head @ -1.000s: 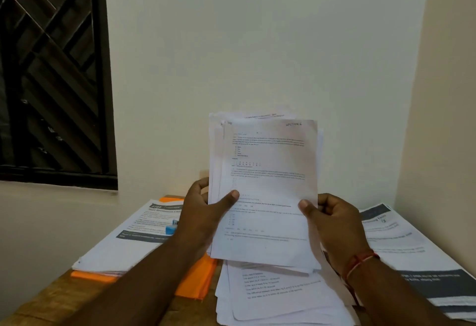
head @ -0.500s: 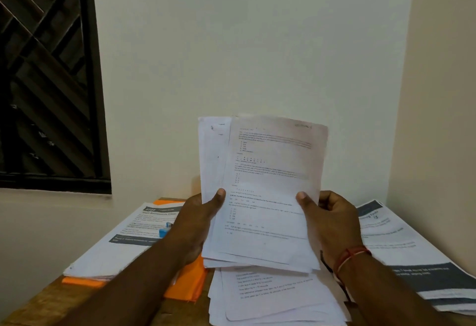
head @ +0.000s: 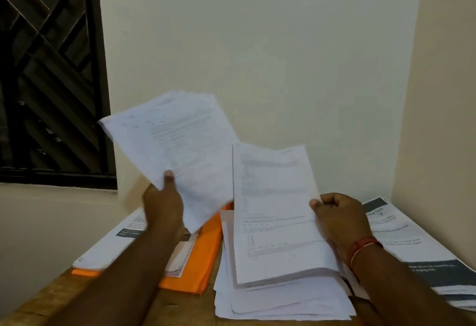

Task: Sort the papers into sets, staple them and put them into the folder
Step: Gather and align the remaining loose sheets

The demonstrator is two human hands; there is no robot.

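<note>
Paper sheaf [head: 180, 145], tilted, pinched by left hand [head: 162, 204] above orange folder [head: 203, 256]; thicker paper bunch [head: 275, 209] gripped by right hand [head: 340, 220] right of folder, over loose pile [head: 283, 305]. Hands well apart.

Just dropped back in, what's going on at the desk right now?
A person is sorting papers. The left hand grips a tilted bundle above the orange folder, thumb on its front. The right hand holds a second bundle by its right edge, over the loose pile on the wooden table. The folder lies partly beneath printed sheets.
</note>
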